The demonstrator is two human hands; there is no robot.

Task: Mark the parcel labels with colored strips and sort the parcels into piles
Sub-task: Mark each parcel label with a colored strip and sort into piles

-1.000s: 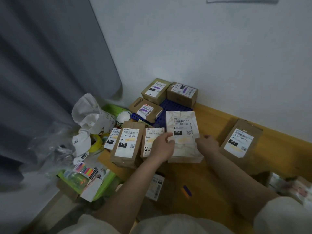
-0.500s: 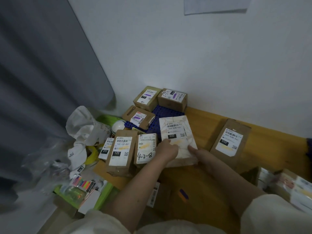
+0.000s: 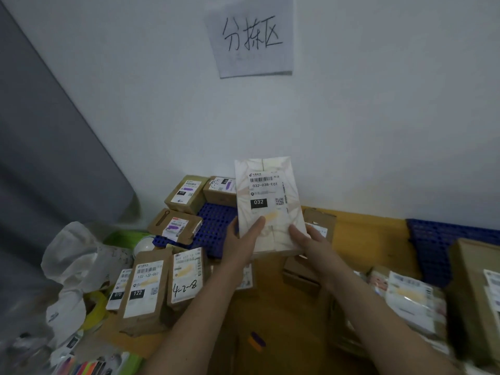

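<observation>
Both hands hold a pale, marbled parcel [image 3: 266, 204] up off the counter [image 3: 365, 234], its face turned toward the camera and its top reaching in front of the white wall. The left hand [image 3: 240, 246] grips the lower left edge with the thumb laid across the front, just below the label [image 3: 266, 193]; the right hand [image 3: 307, 242] pinches the lower right corner, thumb on the front and the other fingers hidden behind the parcel. The label reads 032-038-E01 with a black box marked 032, and a yellowish strip [image 3: 272, 216] sits beneath that box. Below and to the left, three brown parcels lie side by side on the counter: one marked 070 [image 3: 119, 286], one marked 122 [image 3: 144, 290], and one with 4-2-8 handwritten on it [image 3: 186, 277]. Farther back, three brown boxes with purple marks on their labels [image 3: 186, 193] lie on and around a blue perforated mat [image 3: 216, 226]. Another brown parcel [image 3: 319, 223] sits partly hidden behind the held one. On the right are more parcels [image 3: 408, 296], blurred, and what may be a large cardboard box [image 3: 476, 293] at the edge. A small orange and purple strip [image 3: 255, 339] lies on the counter between the forearms. A handwritten paper sign [image 3: 251, 39] is stuck on the wall above.
</observation>
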